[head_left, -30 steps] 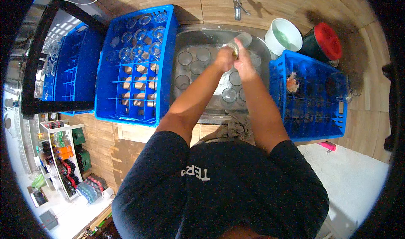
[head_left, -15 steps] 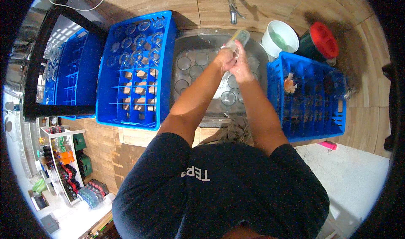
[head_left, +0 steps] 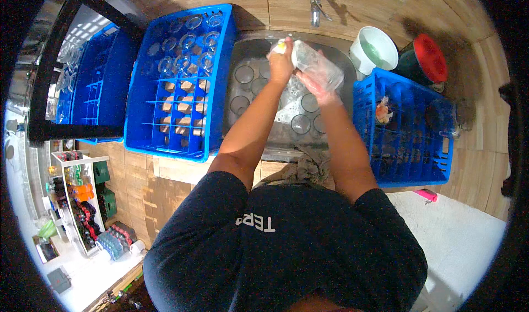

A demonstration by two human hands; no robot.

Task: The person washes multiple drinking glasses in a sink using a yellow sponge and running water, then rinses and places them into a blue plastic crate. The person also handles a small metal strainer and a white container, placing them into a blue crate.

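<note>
Over the metal sink (head_left: pixel 345 53) my two hands are raised close together. My right hand (head_left: pixel 316 86) is closed around a clear drinking glass (head_left: pixel 325 71), which is tilted and smeared by motion. My left hand (head_left: pixel 281 64), at the glass's other end, is closed on a soapy white-and-yellow wad (head_left: pixel 280 47) that looks like a sponge. Foam hides much of its shape. Below my hands, several drinking glasses (head_left: pixel 300 124) stand in the sink, with white suds (head_left: pixel 287 112) between them.
Left of the sink is a blue divided crate (head_left: pixel 132 130) partly filled with glasses; another blue crate (head_left: pixel 449 166) is at the right. A white bucket (head_left: pixel 357 58) and a dark container with a red top (head_left: pixel 430 58) stand behind it. The tap (head_left: pixel 314 12) overhangs the back.
My hands have drawn apart along the glass: my left hand went left and up, my right slightly right and down. The glass has tilted toward the right.
</note>
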